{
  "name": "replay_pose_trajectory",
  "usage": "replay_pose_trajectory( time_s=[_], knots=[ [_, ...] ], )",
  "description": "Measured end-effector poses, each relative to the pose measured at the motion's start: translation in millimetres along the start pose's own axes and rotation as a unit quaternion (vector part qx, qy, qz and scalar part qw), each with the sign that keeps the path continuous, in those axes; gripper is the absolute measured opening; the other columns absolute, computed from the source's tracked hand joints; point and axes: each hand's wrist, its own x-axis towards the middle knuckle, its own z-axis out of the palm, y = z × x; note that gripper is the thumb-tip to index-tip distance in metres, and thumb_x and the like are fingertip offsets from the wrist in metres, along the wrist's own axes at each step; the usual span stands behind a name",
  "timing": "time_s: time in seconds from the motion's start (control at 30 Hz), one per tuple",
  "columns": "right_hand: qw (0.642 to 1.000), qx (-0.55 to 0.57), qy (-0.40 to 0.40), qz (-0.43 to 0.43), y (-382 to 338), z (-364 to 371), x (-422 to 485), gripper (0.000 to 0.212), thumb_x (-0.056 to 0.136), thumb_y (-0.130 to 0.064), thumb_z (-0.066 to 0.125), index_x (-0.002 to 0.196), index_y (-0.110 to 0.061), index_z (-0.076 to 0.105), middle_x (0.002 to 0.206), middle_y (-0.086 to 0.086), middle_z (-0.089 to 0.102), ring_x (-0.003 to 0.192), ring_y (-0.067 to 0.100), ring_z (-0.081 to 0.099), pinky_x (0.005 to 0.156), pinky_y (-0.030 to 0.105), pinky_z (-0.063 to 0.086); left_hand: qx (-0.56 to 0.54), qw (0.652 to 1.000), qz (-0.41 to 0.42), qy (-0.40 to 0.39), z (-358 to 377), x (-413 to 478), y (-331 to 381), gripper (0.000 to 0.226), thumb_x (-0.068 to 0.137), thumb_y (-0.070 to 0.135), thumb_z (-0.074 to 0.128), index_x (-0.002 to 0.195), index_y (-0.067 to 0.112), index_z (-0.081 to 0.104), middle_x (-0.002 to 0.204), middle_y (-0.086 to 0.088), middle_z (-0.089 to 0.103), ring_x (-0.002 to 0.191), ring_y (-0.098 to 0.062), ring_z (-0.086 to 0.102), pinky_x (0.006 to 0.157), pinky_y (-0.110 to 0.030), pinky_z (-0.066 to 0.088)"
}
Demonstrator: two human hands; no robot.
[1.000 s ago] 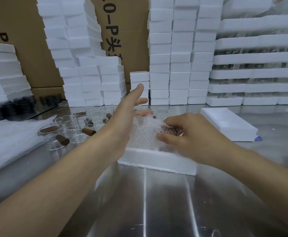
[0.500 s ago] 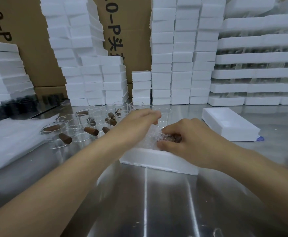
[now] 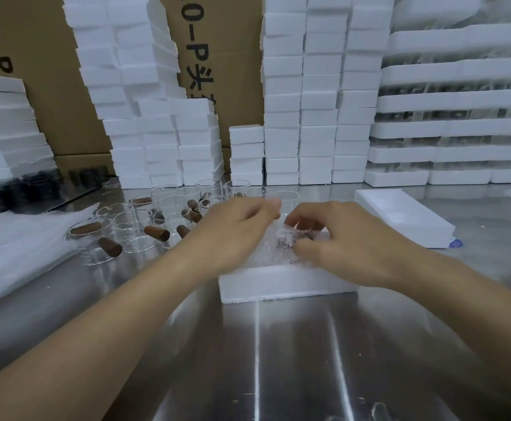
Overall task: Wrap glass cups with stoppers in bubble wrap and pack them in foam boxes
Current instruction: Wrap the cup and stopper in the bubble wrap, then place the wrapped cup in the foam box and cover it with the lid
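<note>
Over the box (image 3: 278,284), the left hand (image 3: 236,232) curls its fingers over the wrapped cup (image 3: 282,242) from the left; the right hand (image 3: 348,244) pinches its right end, fingers bent.

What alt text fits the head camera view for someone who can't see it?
A left hand and right hand hold a bubble-wrapped cup at an open foam box on a metal table. Glass cups with brown stoppers sit to the left; stacks of white foam boxes line the back.

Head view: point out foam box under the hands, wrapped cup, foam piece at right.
foam box (image 3: 284,284), head view, front wall.
wrapped cup (image 3: 283,240), head view, wrap over the stopper.
foam piece (image 3: 400,215), head view, top face.
</note>
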Motion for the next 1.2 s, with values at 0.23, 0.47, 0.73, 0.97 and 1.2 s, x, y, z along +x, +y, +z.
replay_pose_trajectory(
  time_s=[0.23, 0.47, 0.73, 0.97, 1.2],
  knots=[
    [0.998, 0.046, -0.004, -0.043, 4.1, 3.3, 1.2, 0.018, 0.092, -0.055, 0.055, 0.094, -0.042, 0.067, 0.081, -0.021, 0.067, 0.077, 0.005, 0.063, 0.076, 0.041, 0.054, 0.028, 0.997, 0.029, -0.069, 0.4, -3.6, 3.9, 0.049, 0.116, 0.044, 0.036, 0.126, 0.01, 0.069, 0.122, -0.012, 0.074, 0.118, -0.026, 0.066, 0.108, -0.052, 0.046],
    [0.996, 0.056, 0.043, -0.051, 12.8, 1.2, 4.2, 0.034, 0.088, -0.068, 0.051, 0.088, -0.041, 0.071, 0.084, -0.018, 0.073, 0.082, 0.006, 0.067, 0.076, 0.035, 0.056, -0.003, 0.995, -0.008, -0.095, -3.4, 0.8, -0.9, 0.048, 0.115, 0.03, 0.044, 0.162, 0.032, 0.046, 0.161, 0.015, 0.052, 0.151, -0.005, 0.041, 0.123, -0.026, 0.028],
    [0.973, -0.06, 0.139, 0.175, 89.2, -25.1, 18.7, 0.018, 0.09, -0.049, 0.065, 0.105, -0.039, 0.064, 0.099, -0.015, 0.067, 0.084, 0.01, 0.066, 0.079, 0.038, 0.056, -0.073, 0.994, -0.046, -0.061, -7.1, 6.3, -5.1, 0.049, 0.106, 0.011, 0.054, 0.149, 0.032, 0.061, 0.148, 0.016, 0.058, 0.128, -0.003, 0.055, 0.087, -0.007, 0.038],
    [0.955, -0.113, 0.082, 0.261, 102.0, -25.1, 14.8, 0.038, 0.089, -0.029, 0.066, 0.125, -0.039, 0.057, 0.121, -0.005, 0.066, 0.099, 0.023, 0.063, 0.091, 0.043, 0.055, -0.059, 0.992, -0.062, -0.092, -7.4, 0.3, -4.0, 0.054, 0.102, 0.011, 0.054, 0.143, 0.046, 0.059, 0.152, 0.014, 0.051, 0.125, -0.014, 0.062, 0.089, -0.025, 0.051],
    [0.937, -0.135, 0.321, 0.013, 77.9, -36.9, 18.6, 0.041, 0.09, -0.002, 0.068, 0.12, -0.03, 0.07, 0.103, -0.009, 0.069, 0.103, 0.022, 0.066, 0.104, 0.036, 0.029, -0.194, 0.978, -0.052, 0.048, -12.3, 1.7, 7.0, 0.033, 0.105, 0.049, 0.061, 0.138, 0.043, 0.062, 0.117, 0.016, 0.071, 0.109, 0.002, 0.066, 0.081, -0.022, 0.044]
  ],
)
